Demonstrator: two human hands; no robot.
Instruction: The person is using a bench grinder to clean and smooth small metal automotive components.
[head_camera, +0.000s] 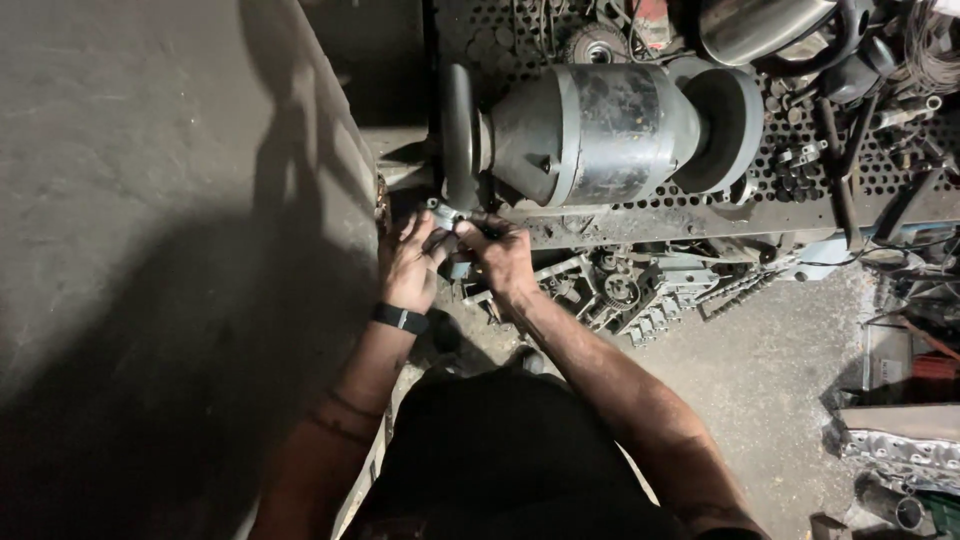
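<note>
Right now both hands, the left hand (407, 262) and the right hand (500, 255), close their fingers around a small grey metal part (445, 214) pressed against the grey bench grinder's left wheel (458, 135), where a slip could drag fingertips in.

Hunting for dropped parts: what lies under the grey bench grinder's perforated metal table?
Under the perforated metal table, dusty metal housings and gears lie heaped on the floor; further back is in shadow.

Open concrete floor (150, 200) left of the hands, bench grinder (600, 130) blocking above, metal parts pile (620, 290) crowding the right
</note>
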